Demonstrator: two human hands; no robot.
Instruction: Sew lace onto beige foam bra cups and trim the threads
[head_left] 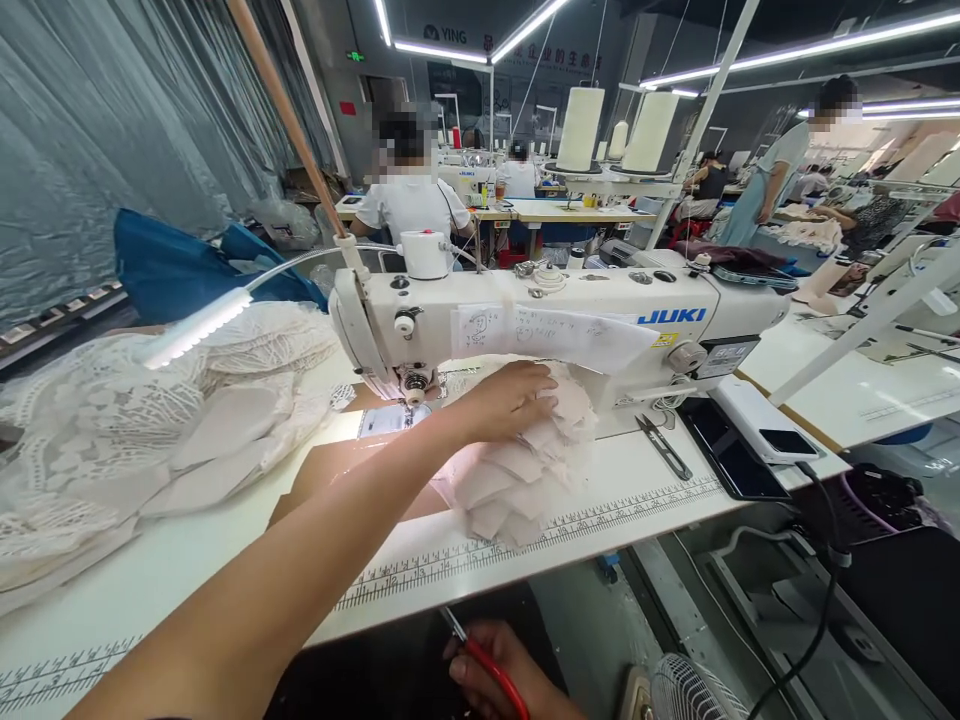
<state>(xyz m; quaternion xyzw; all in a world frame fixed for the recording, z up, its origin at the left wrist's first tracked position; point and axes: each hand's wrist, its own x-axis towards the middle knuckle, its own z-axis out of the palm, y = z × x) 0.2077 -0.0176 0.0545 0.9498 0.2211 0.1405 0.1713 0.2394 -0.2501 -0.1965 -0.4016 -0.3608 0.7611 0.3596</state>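
Note:
My left hand [514, 400] reaches across the sewing table and lies on a pile of beige fabric pieces [506, 490], its visible fingers stretched over the top. The thumb is hidden. The pile sits right of the needle area of a white sewing machine [525, 310], partly under its arm, and looks slightly blurred. Below the table's front edge, my right hand [502, 670] is closed round the red handles of a pair of scissors [491, 668], the metal blades pointing up and left. A brown sheet [330, 470] lies flat left of the pile, partly behind my forearm.
White lace fabric [187, 410] is heaped at left under a lit lamp [199, 328]. Thread snips [664, 447], a dark tablet [731, 450] and a white box with a phone [787, 443] lie at right. A ruler strip [450, 562] runs along the front edge. Several people work beyond.

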